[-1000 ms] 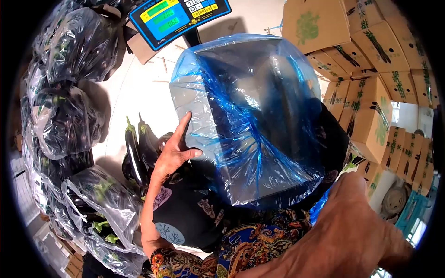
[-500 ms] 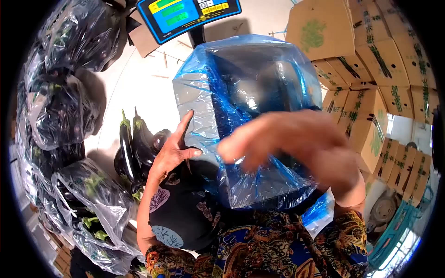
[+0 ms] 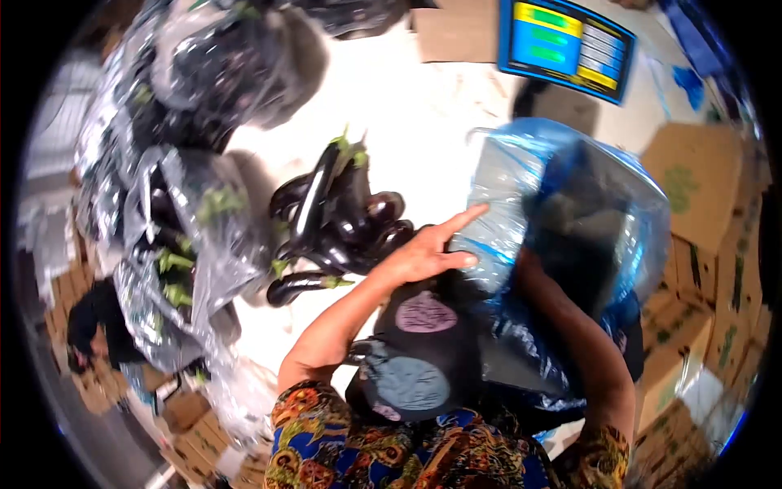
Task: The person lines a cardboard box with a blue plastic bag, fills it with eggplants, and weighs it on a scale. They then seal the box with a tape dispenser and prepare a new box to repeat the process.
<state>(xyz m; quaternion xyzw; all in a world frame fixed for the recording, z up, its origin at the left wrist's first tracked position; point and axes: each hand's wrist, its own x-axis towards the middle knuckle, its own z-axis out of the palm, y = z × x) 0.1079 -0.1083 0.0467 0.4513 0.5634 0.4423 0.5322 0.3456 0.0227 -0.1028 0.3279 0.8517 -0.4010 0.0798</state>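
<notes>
A box lined with a clear blue plastic bag (image 3: 509,175) stands tilted in front of me, its mouth facing up. My left hand (image 3: 432,254) lies against the outside of its left wall, thumb and index finger spread apart. My right hand (image 3: 529,267) reaches down into the box; its fingers are hidden in the dark inside. Just left of my left hand, several loose glossy eggplants (image 3: 346,216) with green stems lie in a pile on the white table (image 3: 423,138).
Clear bags full of eggplants (image 3: 216,228) line the left side. A scale display (image 3: 562,45) stands behind the box. Stacked cardboard boxes (image 3: 680,326) crowd the right. Another person (image 3: 102,326) is at the lower left.
My right hand has moved from above the box down into it. The view has turned left, so the box appears farther right. My left hand remains at the box's left wall.
</notes>
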